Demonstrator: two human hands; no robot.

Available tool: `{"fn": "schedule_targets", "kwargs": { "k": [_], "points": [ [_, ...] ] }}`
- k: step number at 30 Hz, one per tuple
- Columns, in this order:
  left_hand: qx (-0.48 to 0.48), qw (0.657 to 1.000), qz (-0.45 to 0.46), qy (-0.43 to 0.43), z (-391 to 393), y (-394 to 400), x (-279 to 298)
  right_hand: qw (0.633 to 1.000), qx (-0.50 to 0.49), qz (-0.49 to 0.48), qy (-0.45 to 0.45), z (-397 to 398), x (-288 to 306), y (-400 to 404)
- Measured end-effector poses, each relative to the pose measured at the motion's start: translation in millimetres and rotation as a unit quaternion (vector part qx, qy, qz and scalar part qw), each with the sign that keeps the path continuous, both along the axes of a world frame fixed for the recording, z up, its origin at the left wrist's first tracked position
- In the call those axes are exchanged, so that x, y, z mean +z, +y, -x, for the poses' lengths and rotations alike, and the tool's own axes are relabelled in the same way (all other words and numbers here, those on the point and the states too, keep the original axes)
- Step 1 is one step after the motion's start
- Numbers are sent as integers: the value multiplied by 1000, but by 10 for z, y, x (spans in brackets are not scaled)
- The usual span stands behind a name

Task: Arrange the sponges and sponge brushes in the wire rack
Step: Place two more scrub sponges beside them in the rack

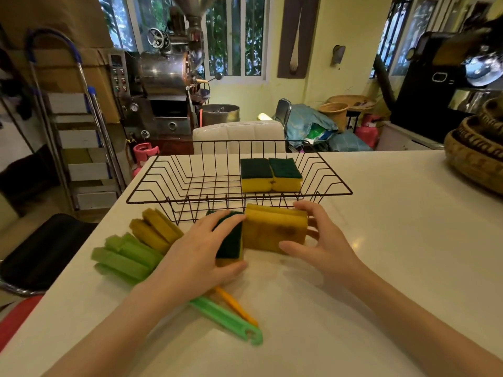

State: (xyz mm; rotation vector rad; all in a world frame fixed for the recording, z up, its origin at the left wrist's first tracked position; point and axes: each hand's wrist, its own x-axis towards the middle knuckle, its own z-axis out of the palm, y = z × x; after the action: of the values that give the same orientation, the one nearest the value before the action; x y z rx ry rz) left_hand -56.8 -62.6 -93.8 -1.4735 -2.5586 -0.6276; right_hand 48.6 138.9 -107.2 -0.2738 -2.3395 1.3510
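A black wire rack (168, 198) stands on the white table. Two yellow sponges with green scrub tops (270, 174) lie side by side in its right part. In front of the rack, my left hand (202, 251) grips a green-topped yellow sponge (231, 242). Touching it on the right is a yellow sponge (273, 229) lying yellow side up, and my right hand (318, 238) holds it from the right, fingers on its far edge and thumb at its near edge. To the left lie a green sponge brush (125, 258) and a yellow sponge brush (155, 229); their handles (231, 317) pass under my left wrist.
The white table (394, 240) ends at a left edge beside a black chair seat (46, 248). Woven baskets (476, 153) sit at the table's far right. A white chair back (239, 131) stands behind the rack. The rack's left part holds nothing.
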Motion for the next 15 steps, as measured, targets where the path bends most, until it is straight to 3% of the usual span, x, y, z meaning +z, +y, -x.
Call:
{"fn": "schedule_targets", "kwargs": {
  "k": [3, 6, 10, 13, 15],
  "points": [
    [6, 1000, 14, 0, 41, -32, -55, 998, -12, 63, -7, 16, -4, -16],
    [5, 1000, 18, 6, 57, -45, -89, 997, -26, 1, 79, -52, 71, -25],
    [5, 1000, 7, 10, 47, -42, -92, 942, -26, -248, 225, -130, 118, -91],
    [10, 1000, 3, 5, 40, -42, -83, 872, -39, -435, 220, -104, 52, -99],
    [14, 1000, 0, 6, 34, -42, -81, 859, -43, -478, 178, -94, -13, -96]
  ]
}}
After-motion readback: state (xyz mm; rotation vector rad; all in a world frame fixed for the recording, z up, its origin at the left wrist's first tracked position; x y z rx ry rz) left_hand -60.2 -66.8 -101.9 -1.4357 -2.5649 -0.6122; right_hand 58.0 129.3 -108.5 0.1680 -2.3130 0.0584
